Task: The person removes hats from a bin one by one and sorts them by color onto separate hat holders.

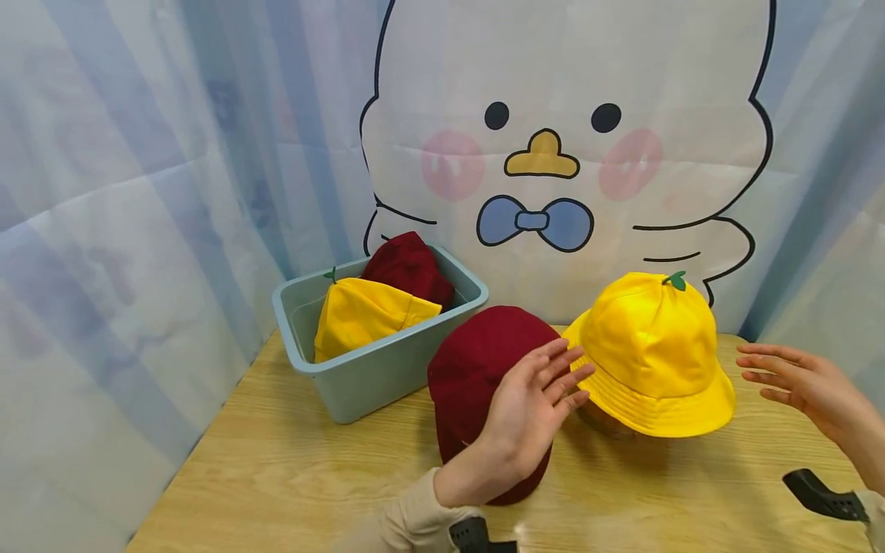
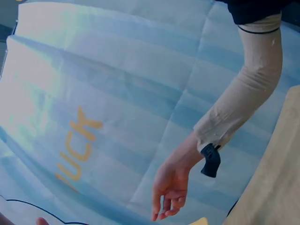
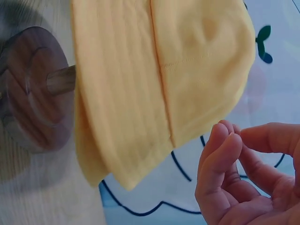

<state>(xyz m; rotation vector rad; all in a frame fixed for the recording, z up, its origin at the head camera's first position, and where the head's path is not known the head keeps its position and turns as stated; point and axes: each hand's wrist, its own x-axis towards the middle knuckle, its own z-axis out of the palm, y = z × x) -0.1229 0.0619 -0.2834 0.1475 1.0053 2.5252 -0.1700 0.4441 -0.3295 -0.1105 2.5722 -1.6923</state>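
A yellow bucket hat (image 1: pixel 650 346) with a green leaf sprig on top sits on a wooden stand (image 3: pixel 40 93), whose round base and peg show in the right wrist view. My left hand (image 1: pixel 528 411) is just left of the hat, fingers extended and holding nothing. It hangs in front of a maroon cap (image 1: pixel 477 369) and hides part of it; what supports that cap is hidden. To the hat's right, my right hand (image 1: pixel 805 388) is apart from it, with loosely bent fingers (image 3: pixel 218 159) and nothing in them. The left wrist view mostly catches the right arm and curtain.
A blue-grey plastic bin (image 1: pixel 380 380) stands at the back left of the wooden table (image 1: pixel 276 476). Inside it are another yellow hat (image 1: pixel 369 311) with a leaf sprig and a maroon cloth item (image 1: pixel 411 265). A printed curtain (image 1: pixel 442 92) hangs close behind.
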